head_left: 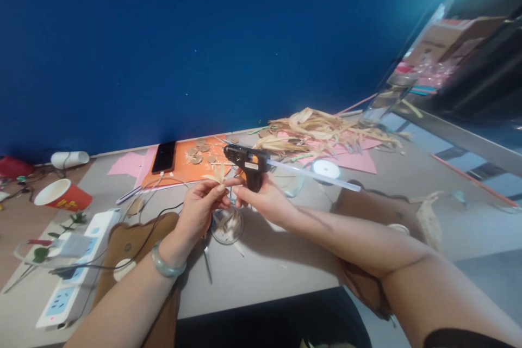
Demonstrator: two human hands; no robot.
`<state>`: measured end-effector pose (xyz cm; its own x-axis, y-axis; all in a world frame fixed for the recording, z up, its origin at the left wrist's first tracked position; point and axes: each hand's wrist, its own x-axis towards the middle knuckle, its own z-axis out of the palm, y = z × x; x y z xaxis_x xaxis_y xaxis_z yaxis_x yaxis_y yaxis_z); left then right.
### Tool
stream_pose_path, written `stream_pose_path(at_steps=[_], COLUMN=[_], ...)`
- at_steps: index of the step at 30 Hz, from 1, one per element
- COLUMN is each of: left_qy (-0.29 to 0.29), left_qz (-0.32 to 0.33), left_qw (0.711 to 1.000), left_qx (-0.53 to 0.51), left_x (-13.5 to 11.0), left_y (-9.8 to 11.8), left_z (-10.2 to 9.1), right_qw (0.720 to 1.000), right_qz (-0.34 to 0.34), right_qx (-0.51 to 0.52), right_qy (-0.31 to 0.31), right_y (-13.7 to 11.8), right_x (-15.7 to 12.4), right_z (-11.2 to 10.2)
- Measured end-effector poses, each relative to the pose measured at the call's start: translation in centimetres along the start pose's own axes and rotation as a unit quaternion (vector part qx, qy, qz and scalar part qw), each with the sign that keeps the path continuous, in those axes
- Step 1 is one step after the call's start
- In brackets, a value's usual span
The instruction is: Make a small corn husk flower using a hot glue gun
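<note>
My right hand [265, 198] is wrapped round the handle of a black hot glue gun [247, 160]. A long translucent glue stick [318, 173] sticks out of its back end to the right. The gun's nozzle faces left. Close by, my left hand [204, 201] pinches a small piece of pale dried husk [219, 175] that fans out above the fingertips. The fingers of both hands nearly meet, and I cannot tell whether they touch. Below them stands a round clear container [228, 227] with pale scraps in it.
Dried husks [314, 125] lie heaped on pink paper [359, 160] at the back. Small round discs [197, 159] and a phone [163, 157] rest on orange paper [185, 174]. At left are a paper cup [65, 196], a power strip [81, 266] and cables. A blue panel [204, 38] stands behind.
</note>
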<state>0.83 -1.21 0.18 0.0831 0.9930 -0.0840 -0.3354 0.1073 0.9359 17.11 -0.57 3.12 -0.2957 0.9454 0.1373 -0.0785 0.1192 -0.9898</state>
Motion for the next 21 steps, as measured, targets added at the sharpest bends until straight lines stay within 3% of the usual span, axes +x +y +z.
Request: stream_pose_path(at_steps=[10, 21], left_qy=[-0.008, 0.017], left_qz=[-0.008, 0.011], left_qw=[1.000, 1.000], left_qx=[0.016, -0.007], left_x=[0.0, 0.2], left_y=[0.1, 0.3], left_z=[0.0, -0.3], right_qw=[1.000, 0.999], right_qz=[0.005, -0.023], right_qx=[-0.017, -0.016], right_qy=[-0.017, 0.043], right_y=[-0.2, 1.0], right_x=[0.1, 1.8], right_z=[-0.2, -1.5])
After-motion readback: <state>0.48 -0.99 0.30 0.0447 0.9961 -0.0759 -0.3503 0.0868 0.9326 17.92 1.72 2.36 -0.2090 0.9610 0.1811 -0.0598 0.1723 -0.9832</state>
